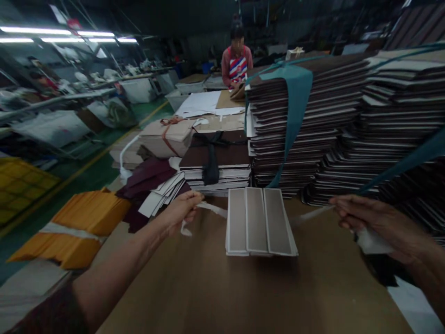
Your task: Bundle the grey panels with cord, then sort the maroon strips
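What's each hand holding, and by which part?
Left hand pinches the left end of a white strip; right hand grips its blurred right end. The strip seems to pass under the grey board stack.

I see grey panel stack point(259, 221): three long panels side by side, white-edged, level, just in front of black-tied bundle point(215, 160) | white strip point(213, 208): thin, stretched sideways from both stack sides, nearer me than that bundle

Two hands, left hand point(182, 209) and right hand point(368, 222). One strip point(213, 208), one grey bundle point(259, 222) at centre. Two tall stacks point(327, 116) upper right. One person point(237, 62) top centre.
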### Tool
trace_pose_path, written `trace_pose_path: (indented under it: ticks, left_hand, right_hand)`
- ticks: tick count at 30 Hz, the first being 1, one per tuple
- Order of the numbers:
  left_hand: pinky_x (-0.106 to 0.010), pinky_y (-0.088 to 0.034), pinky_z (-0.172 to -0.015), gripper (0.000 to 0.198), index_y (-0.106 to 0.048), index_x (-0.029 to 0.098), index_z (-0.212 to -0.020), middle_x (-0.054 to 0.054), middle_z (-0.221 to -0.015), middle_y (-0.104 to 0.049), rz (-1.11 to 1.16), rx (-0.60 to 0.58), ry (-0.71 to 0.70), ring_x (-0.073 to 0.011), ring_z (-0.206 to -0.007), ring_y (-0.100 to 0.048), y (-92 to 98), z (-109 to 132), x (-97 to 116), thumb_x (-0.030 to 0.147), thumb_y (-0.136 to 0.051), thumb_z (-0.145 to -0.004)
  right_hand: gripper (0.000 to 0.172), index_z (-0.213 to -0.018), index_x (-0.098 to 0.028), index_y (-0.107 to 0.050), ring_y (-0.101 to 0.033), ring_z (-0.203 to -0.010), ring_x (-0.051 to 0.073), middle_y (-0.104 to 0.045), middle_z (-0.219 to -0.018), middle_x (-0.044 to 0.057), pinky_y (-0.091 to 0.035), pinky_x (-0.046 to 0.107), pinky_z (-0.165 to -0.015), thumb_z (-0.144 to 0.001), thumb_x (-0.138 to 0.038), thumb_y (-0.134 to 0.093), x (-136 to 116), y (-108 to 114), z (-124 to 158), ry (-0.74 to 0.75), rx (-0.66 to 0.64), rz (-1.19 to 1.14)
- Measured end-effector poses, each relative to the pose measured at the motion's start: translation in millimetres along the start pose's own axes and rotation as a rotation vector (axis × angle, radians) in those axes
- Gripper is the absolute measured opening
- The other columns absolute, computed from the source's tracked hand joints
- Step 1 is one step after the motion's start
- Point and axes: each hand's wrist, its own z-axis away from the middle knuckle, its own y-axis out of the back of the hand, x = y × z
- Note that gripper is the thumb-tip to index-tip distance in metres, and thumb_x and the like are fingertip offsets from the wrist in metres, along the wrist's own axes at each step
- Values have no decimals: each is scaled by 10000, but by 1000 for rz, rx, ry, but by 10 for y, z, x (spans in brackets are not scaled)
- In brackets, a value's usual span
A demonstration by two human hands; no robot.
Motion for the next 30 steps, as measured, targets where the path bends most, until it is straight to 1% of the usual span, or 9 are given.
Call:
trace_pose_path:
  ticks: [4, 9, 13, 16, 20, 23, 25, 27, 30]
  left_hand:
    - [-143, -155, -382, 366, -616, 163, -912, 79, -568, -420, 133, -186, -69, -33, -396, -256, -232, 181, 374, 445, -774, -739]
    - [-169, -173, -401, 351, -656, 153, -920, 68, -570, -446, 83, -354, -137, -44, -418, -275, -623, 377, 580, 466, -735, -781]
    - [-183, -196, -432, 328, -673, 165, -942, 65, -578, -455, 13, -408, -167, -59, -441, -310, -678, 516, 622, 474, -676, -831]
    - [-184, -213, -457, 311, -683, 179, -951, 68, -574, -443, -40, -406, -189, -72, -473, -328, -584, 617, 616, 473, -644, -858]
    - [-186, -252, -487, 313, -673, 190, -935, 47, -629, -506, -45, -305, -196, -86, -525, -379, -395, 719, 533, 491, -649, -853]
    - [-187, -259, -491, 351, -662, 186, -923, 32, -679, -542, -43, -307, -122, -87, -542, -408, -276, 807, 434, 527, -665, -839]
    - [-187, -212, -464, 367, -658, 187, -934, 59, -603, -467, -37, -335, -80, -78, -494, -350, -254, 859, 396, 542, -661, -843]
    - [-190, -159, -437, 353, -650, 189, -952, 89, -539, -366, 21, -362, -73, -71, -451, -273, -295, 868, 415, 526, -663, -847]
    - [-193, -118, -415, 289, -632, 179, -961, 96, -540, -344, 203, -360, -113, -58, -429, -217, -442, 760, 552, 443, -674, -850]
  right_hand:
    - [440, -1000, -259, -768, -673, -779, 209, -736, -957, 67, -553, 280, -604, -661, -539, -790, -201, -547, 20, 109, -245, 136]
    - [306, -1028, -304, -755, -683, -978, 248, -739, -1038, 4, -550, 407, -877, -784, -244, -581, 66, -1236, -233, 458, -582, 393]
    - [269, -972, -253, -708, -648, -883, 190, -689, -959, 18, -516, 311, -806, -859, -113, -508, 202, -1462, -344, 755, -535, 730]
    - [193, -853, -213, -679, -588, -847, 187, -610, -880, 41, -479, 290, -756, -936, -149, -517, 136, -1476, -348, 914, -383, 1018]
    - [215, -830, -231, -697, -540, -991, 239, -610, -1037, 74, -472, 342, -826, -972, -266, -540, 9, -1438, -349, 1084, -243, 1025]
    - [252, -881, -241, -700, -585, -995, 220, -655, -1051, 50, -475, 342, -873, -994, -345, -499, -28, -1447, -334, 1026, -309, 713]
    - [322, -838, -233, -667, -618, -759, 168, -664, -835, 7, -494, 281, -724, -995, -437, -473, -22, -1500, -317, 818, -352, 527]
    - [407, -724, -228, -603, -547, -565, 134, -591, -645, -32, -446, 248, -583, -972, -522, -470, 3, -1596, -317, 653, -346, 444]
    - [458, -612, -226, -492, -494, -534, 126, -505, -555, -44, -397, 247, -574, -955, -526, -447, 68, -1786, -377, 638, -302, 468]
